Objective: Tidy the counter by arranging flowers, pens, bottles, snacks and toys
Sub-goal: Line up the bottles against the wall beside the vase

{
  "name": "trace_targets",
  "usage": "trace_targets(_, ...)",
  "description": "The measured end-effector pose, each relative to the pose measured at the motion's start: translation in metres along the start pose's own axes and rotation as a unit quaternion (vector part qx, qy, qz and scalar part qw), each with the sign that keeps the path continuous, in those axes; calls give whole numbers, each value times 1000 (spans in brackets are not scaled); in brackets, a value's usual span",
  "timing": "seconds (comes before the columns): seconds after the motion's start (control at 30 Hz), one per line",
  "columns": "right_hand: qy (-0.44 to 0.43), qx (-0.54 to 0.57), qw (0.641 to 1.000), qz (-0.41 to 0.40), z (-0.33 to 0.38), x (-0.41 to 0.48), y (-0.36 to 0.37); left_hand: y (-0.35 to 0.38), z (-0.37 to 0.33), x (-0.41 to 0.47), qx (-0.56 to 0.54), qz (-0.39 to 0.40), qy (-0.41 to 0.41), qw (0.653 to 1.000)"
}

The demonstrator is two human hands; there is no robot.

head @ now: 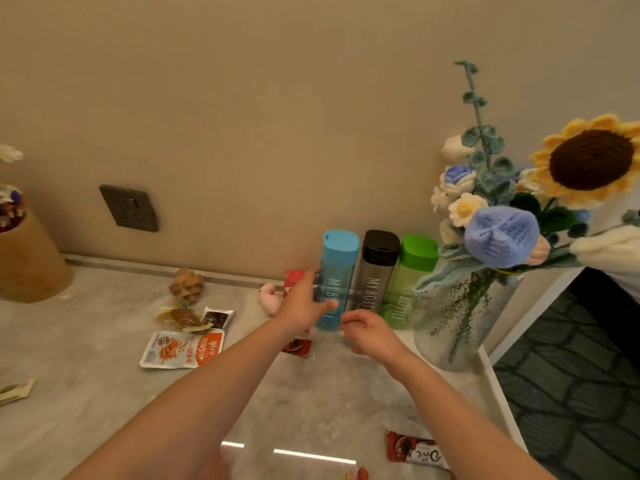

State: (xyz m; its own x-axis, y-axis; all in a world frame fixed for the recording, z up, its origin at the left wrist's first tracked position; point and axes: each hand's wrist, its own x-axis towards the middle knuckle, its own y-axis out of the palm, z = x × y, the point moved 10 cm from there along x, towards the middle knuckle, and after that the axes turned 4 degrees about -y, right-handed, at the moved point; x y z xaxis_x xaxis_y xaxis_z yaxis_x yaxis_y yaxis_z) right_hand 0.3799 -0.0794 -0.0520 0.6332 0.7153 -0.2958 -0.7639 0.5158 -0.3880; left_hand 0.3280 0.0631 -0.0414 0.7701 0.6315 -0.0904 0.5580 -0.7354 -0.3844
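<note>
Blue bottle touched by spread left hand, right hand loosely open; risks toppling neighbouring black bottle if nudged sideways.

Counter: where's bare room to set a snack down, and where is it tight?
Free: the wide marble patch of the counter between the paper-wrapped pot and the wooden puzzle; also the near centre between the orange snack packet and the Dove wrapper. Crowded: back right, where three bottles stand against the glass vase, with both hands there.
</note>
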Motion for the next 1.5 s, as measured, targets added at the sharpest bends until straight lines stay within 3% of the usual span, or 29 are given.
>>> trace_targets(0.6,-22,6,1000,-12,-7,25,3,6,-3,17,1,-32,25,999)
trace_targets(0.77,-22,38,999,-24,-6,21,2,3,-9,12,-17,-29,31,999)
trace_targets(1.03,-50,129,987,-83,17,-7,11,-43,-20,-26,-70,-88,22,993)
trace_targets(1.2,-76,171,981,-41,42,-22,52,-83,-9,-74,-103,-90,23,990)
trace_targets(1.5,-93,161,979,77,57,-39,161,-169,63,-170,-79,-163,-64,981)
